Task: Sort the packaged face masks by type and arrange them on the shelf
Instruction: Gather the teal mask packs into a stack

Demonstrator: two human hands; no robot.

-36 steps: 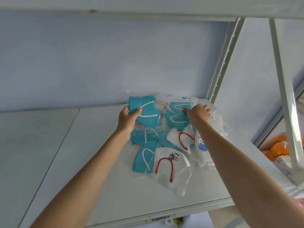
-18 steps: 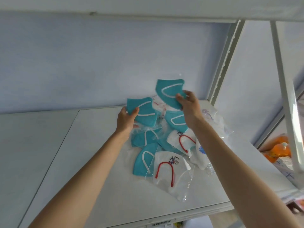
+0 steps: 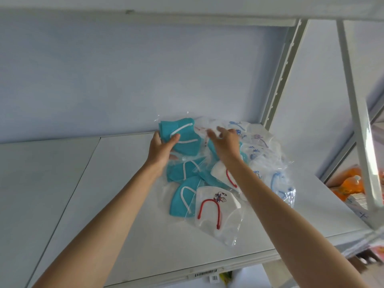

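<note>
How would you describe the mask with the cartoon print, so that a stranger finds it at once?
Look at the white shelf and the pile of bagged masks near its right rear corner. At the front edge of that pile, nearest the viewer, lies the white mask with the cartoon print in a clear bag. It alone shows a full red ear loop under a small cartoon figure; the teal mask to its left has white loops.

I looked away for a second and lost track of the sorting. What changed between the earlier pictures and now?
The right hand lifted a teal mask from the pile, passed it to the left hand's stack, let go, and now reaches open over the pile. The left hand kept its grip on the teal masks throughout. The white red-strap mask and front teal mask stayed put.
</note>
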